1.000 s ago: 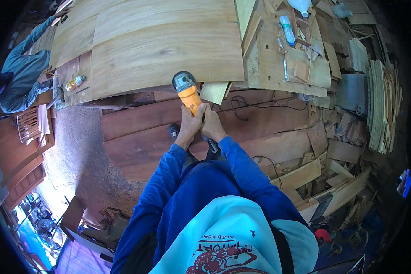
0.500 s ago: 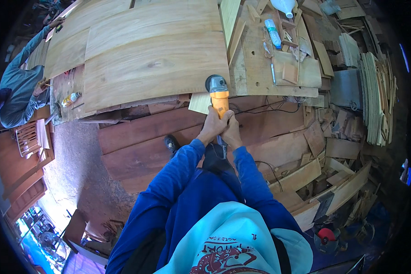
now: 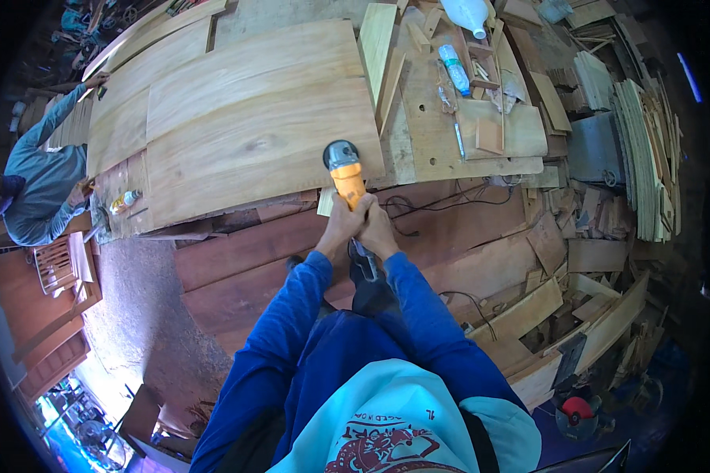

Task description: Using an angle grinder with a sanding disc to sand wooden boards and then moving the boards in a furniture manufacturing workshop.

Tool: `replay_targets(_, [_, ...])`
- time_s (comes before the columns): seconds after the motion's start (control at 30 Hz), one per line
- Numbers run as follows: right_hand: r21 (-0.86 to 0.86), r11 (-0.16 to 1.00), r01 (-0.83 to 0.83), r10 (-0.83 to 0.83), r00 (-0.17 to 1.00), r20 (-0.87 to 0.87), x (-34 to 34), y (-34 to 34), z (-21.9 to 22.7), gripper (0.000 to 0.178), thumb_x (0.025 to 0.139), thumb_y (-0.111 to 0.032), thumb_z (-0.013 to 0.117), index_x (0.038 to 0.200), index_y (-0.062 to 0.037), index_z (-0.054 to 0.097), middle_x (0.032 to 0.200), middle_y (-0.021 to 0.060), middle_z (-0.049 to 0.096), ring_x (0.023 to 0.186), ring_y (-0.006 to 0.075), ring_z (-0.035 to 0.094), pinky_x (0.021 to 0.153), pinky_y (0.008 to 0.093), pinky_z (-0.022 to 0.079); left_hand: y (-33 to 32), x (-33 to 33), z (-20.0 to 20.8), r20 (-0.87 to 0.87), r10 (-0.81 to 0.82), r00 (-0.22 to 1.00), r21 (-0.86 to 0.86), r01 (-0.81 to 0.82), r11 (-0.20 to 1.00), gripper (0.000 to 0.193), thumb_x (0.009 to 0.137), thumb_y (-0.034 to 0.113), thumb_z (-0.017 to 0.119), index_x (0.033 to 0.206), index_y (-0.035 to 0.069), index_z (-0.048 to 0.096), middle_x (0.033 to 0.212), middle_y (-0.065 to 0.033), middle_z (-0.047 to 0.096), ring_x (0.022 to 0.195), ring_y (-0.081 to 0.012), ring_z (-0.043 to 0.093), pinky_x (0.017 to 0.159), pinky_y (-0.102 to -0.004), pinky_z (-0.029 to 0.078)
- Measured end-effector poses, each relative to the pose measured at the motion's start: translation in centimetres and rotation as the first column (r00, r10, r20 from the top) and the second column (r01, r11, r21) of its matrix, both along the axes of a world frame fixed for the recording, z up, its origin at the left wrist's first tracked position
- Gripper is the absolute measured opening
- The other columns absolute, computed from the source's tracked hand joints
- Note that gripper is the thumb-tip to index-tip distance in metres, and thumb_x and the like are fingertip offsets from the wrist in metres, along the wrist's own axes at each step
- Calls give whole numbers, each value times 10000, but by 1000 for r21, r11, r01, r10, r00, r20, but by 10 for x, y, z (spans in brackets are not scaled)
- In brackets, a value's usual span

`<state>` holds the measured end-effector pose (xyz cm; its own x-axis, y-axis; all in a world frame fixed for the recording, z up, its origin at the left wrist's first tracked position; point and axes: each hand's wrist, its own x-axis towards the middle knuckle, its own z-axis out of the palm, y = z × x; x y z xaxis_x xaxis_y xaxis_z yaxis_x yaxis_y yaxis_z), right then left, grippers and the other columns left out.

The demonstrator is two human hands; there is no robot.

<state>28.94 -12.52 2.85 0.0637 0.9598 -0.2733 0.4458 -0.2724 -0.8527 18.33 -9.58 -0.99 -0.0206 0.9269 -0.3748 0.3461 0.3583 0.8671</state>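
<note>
Both my hands grip an orange angle grinder point(image 3: 347, 180) with a grey metal head and a dark round disc. My left hand point(image 3: 341, 224) wraps the body from the left, and my right hand point(image 3: 377, 231) closes round it from the right, the two pressed together. The disc end lies over the near edge of a large pale wooden panel point(image 3: 260, 134) on the workbench. I cannot tell whether the disc touches the wood. Most of the grinder's rear end is hidden by my hands.
A co-worker in a grey-blue top point(image 3: 51, 181) leans at the bench's left end. To the right are a blue-labelled bottle point(image 3: 454, 69), a white jug point(image 3: 469, 14) and a wooden box point(image 3: 481, 67). A black cable point(image 3: 434, 206) trails below the bench edge. Stacked boards point(image 3: 639, 158) stand far right.
The grinder and both my hands have moved left along the panel's near edge, with the grinder now tilted. My view has shifted slightly. The co-worker's head has come further into sight.
</note>
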Motion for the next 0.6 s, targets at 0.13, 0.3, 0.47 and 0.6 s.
replay_targets(0.13, [38,999,-21,19,999,48,-2,39,-15,536,778,-269,755,1136,9,468,1017,310,663,994,501,630,860,546,495,46,-8,17,49,-82,995,-11,83,996,445,898,389,720,901,-54,681,817,-144,697,757,-187,678,631,-357,533])
replay_targets(0.3, [-12,1000,-8,9,998,65,-4,92,-9,548,767,-295,769,1122,13,486,1032,299,666,1002,475,647,874,529,504,89,-2,39,274,38,961,-115,-6,993,427,919,367,703,974,-57,685,863,-96,692,755,-168,640,624,-337,516])
replay_targets(0.47, [122,990,65,-52,992,-113,32,103,-43,446,805,-233,745,1105,25,539,1066,280,660,1040,418,656,860,478,518,106,29,45,303,-104,947,-76,132,988,436,935,402,683,1006,-29,681,865,-67,685,767,-137,632,659,-326,524])
replay_targets(0.6, [58,994,97,-89,987,-132,46,67,-38,379,822,-200,728,1085,15,559,1038,264,670,1013,421,663,830,474,517,83,46,26,259,-168,951,-62,189,980,453,936,393,679,1013,-53,660,853,-82,685,777,-164,641,676,-344,529])
